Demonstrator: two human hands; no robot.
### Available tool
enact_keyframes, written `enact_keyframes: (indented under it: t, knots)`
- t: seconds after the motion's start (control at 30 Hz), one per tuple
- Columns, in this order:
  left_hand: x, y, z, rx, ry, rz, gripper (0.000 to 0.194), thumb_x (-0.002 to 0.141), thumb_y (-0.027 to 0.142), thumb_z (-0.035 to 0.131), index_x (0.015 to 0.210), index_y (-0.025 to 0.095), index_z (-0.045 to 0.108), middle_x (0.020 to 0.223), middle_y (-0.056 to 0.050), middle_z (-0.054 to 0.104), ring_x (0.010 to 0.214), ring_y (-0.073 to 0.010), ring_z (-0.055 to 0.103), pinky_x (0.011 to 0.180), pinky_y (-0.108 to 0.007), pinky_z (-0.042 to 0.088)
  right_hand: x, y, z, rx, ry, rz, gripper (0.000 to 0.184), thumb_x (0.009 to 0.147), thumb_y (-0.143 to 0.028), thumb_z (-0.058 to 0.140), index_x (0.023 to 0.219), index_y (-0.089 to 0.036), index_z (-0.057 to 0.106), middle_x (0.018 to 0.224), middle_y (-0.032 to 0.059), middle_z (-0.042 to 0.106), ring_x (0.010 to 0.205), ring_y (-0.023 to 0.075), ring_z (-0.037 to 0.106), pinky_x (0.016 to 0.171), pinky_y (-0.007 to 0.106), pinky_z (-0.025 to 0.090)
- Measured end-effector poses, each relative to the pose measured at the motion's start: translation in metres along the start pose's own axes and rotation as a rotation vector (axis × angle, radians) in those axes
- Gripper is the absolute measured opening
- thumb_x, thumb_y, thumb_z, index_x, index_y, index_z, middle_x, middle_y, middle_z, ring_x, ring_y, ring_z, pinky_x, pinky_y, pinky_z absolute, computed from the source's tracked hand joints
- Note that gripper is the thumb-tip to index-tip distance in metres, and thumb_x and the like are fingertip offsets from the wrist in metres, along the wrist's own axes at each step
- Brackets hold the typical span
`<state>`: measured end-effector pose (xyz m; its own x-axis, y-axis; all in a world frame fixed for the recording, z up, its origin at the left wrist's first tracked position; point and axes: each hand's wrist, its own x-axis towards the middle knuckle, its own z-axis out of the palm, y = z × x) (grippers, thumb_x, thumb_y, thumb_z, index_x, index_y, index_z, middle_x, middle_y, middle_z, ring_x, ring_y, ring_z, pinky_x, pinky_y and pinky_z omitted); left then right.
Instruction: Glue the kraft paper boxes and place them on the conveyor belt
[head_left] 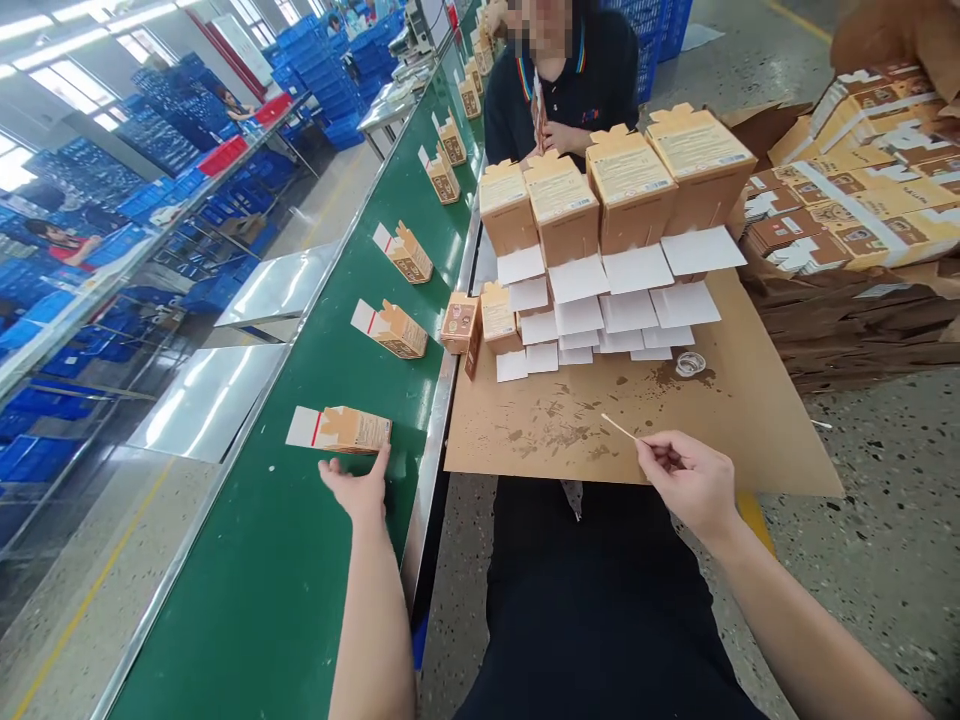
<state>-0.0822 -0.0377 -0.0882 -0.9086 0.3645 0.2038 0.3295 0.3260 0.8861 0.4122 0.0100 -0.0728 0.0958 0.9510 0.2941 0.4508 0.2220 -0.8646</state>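
My left hand point(360, 490) is at the near side of a small tan carton point(352, 428) on the green conveyor belt point(247, 560). Its fingers are spread, one at the carton's right end; I cannot tell whether it presses there. The carton's white flap with a red strip points left. Between the thumb and fingers of my right hand point(690, 480) is a cotton swab point(619, 427), its tip to the left over the cardboard sheet point(750, 440). A small clear dish point(690, 364) stands on a wet patch of the sheet, and dark spots lie around it.
Stacked cartons point(630, 190) with white flaps stand at the sheet's far side. More cartons point(405, 255) line the belt, which has a metal edge point(427, 470). A co-worker point(562, 90) sits opposite. Bundled flat cartons point(855, 200) lie at the right.
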Motion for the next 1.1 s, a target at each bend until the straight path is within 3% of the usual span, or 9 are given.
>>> enact_keyframes:
  t: [0.07,0.13,0.23,0.37,0.5,0.67,0.93,1.0,1.1]
  knots:
    - [-0.02,-0.002,-0.001,-0.008,0.145,0.112,0.08,0.078,0.033,0.092,0.141,0.027,0.044,0.151,-0.017,0.054,0.153,-0.0352,0.056,0.134,-0.062,0.041,-0.004,0.006,-0.012,-0.034,0.045,0.02,0.037,0.102,-0.055,0.075,0.081,-0.025,0.079,0.065,0.0028,0.072,0.053,0.0177,0.066,0.056,0.031,0.061]
    - [-0.035,0.005,0.012,-0.072,0.119,0.274,0.062,0.084,0.03,0.082,0.136,0.026,0.048,0.145,-0.014,0.055,0.145,-0.0325,0.061,0.131,-0.062,0.045,-0.008,0.01,-0.023,-0.063,0.083,0.047,0.038,0.101,-0.057,0.076,0.082,-0.025,0.079,0.063,0.0024,0.071,0.052,0.0175,0.066,0.055,0.03,0.06]
    - [-0.038,0.037,0.067,-0.138,-0.172,0.394,0.058,0.083,0.026,0.079,0.135,0.023,0.054,0.141,-0.014,0.058,0.14,-0.0325,0.064,0.129,-0.061,0.047,-0.011,0.008,-0.032,-0.076,0.09,0.084,0.04,0.101,-0.06,0.076,0.083,-0.024,0.079,0.061,0.0019,0.07,0.051,0.0175,0.066,0.054,0.029,0.06]
    - [-0.01,0.094,0.158,-0.072,-0.486,0.463,0.096,0.075,0.017,0.086,0.162,0.018,0.046,0.163,-0.024,0.049,0.161,-0.0384,0.048,0.135,-0.057,0.04,-0.01,-0.003,-0.032,-0.055,0.086,0.058,0.04,0.101,-0.059,0.077,0.082,-0.023,0.079,0.061,0.002,0.07,0.049,0.0168,0.065,0.053,0.029,0.061]
    - [0.009,0.124,0.204,0.067,-0.76,0.585,0.098,0.074,0.015,0.087,0.166,0.023,0.054,0.171,-0.022,0.043,0.163,-0.0396,0.046,0.132,-0.055,0.044,-0.01,-0.011,-0.032,-0.048,0.126,0.034,0.039,0.101,-0.058,0.077,0.082,-0.024,0.079,0.062,0.0024,0.071,0.05,0.0172,0.066,0.05,0.029,0.059]
    - [-0.003,0.123,0.192,0.076,-0.644,0.634,0.065,0.082,0.017,0.081,0.145,0.025,0.074,0.155,-0.017,0.058,0.153,-0.035,0.056,0.131,-0.05,0.046,-0.012,-0.014,-0.038,-0.062,0.174,0.042,0.041,0.102,-0.06,0.076,0.082,-0.024,0.079,0.062,0.0025,0.071,0.05,0.0176,0.066,0.051,0.03,0.06]
    - [-0.044,0.092,0.095,0.051,-0.536,0.79,0.027,0.098,0.028,0.068,0.122,0.024,0.079,0.138,-0.016,0.071,0.14,-0.0331,0.065,0.129,-0.055,0.046,-0.011,-0.005,-0.05,-0.056,0.169,0.061,0.033,0.102,-0.054,0.078,0.085,-0.026,0.081,0.064,0.0022,0.072,0.051,0.0176,0.068,0.049,0.03,0.058]
    - [-0.047,0.096,0.097,-0.013,-0.471,0.674,0.044,0.097,0.034,0.071,0.139,0.021,0.071,0.147,-0.019,0.068,0.147,-0.0339,0.062,0.132,-0.054,0.043,-0.007,-0.003,-0.047,-0.053,0.154,0.062,0.033,0.101,-0.054,0.078,0.084,-0.026,0.08,0.063,0.002,0.071,0.051,0.0175,0.067,0.049,0.03,0.057]
    - [-0.039,0.114,0.128,0.016,-0.453,0.249,0.068,0.097,0.044,0.073,0.158,0.018,0.055,0.164,-0.023,0.058,0.159,-0.0362,0.053,0.133,-0.054,0.041,0.001,-0.005,-0.04,-0.034,0.122,0.038,0.036,0.101,-0.056,0.078,0.083,-0.025,0.08,0.063,0.0022,0.071,0.051,0.0182,0.067,0.049,0.031,0.058]
